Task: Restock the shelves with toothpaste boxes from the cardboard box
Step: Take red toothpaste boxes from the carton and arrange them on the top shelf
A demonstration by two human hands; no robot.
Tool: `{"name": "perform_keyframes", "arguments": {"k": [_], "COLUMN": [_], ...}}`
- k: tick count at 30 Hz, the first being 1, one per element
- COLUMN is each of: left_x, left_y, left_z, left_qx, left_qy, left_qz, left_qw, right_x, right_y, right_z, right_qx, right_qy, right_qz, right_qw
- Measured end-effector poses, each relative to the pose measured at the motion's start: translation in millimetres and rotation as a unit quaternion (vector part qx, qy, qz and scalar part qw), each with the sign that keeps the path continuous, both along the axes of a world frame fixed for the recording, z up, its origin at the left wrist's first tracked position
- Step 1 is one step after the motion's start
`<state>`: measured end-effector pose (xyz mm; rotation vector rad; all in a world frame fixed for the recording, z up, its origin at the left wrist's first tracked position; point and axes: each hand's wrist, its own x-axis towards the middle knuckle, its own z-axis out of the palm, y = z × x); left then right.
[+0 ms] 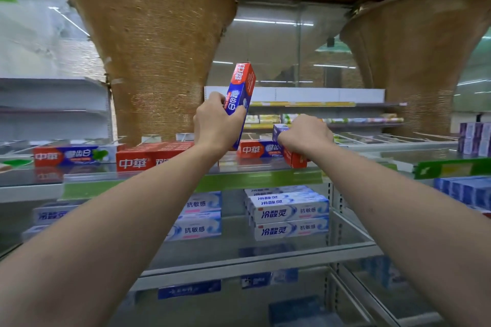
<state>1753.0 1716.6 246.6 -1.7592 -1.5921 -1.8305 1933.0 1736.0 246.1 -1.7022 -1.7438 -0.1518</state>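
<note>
My left hand point(216, 125) grips a red and blue toothpaste box point(242, 93) that stands nearly upright above the top shelf point(265, 175). My right hand point(305, 134) grips another red and blue toothpaste box point(293, 158), which lies on the top shelf with its red end pointing toward me. Just left of it a matching box point(255, 149) lies flat. Further left lie red toothpaste boxes point(148, 158) and one more red and blue box point(71, 156). The cardboard box is out of view.
White and blue toothpaste boxes point(289, 214) are stacked on the glass shelf point(265, 255) below. Purple boxes point(475, 139) stand at the far right, blue ones point(465, 191) under them. Two wide woven pillars point(148, 48) rise behind the shelving.
</note>
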Motion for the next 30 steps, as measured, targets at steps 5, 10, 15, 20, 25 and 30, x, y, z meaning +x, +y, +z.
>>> {"name": "perform_keyframes", "arguments": {"k": [5, 10, 15, 20, 25, 30], "left_x": [-2.2, -3.9, 2.1, 15.1, 20.5, 21.6], "left_y": [5.8, 11.5, 21.2, 28.7, 35.1, 40.6], "left_z": [2.8, 4.5, 7.5, 9.5, 20.3, 26.0], "left_qx": [-0.002, 0.003, 0.002, -0.001, 0.003, 0.012], "left_qy": [0.0, -0.001, -0.007, -0.002, -0.003, -0.022], "left_qz": [0.0, 0.002, 0.006, 0.009, 0.046, 0.063], "left_qw": [1.0, 1.0, 1.0, 1.0, 0.999, 0.998], "right_x": [0.6, 28.5, 55.5, 51.2, 57.2, 63.9], "right_y": [-0.9, 16.6, 49.5, 65.6, 72.9, 83.8], "right_z": [18.2, 28.5, 27.3, 29.6, 39.5, 37.7], "right_qx": [-0.098, -0.111, -0.11, -0.112, -0.046, -0.065], "right_qy": [0.03, 0.067, -0.072, -0.199, -0.195, -0.142], "right_qz": [0.068, 0.126, 0.231, 0.295, 0.292, 0.294], "right_qw": [0.992, 0.984, 0.964, 0.928, 0.935, 0.943]}}
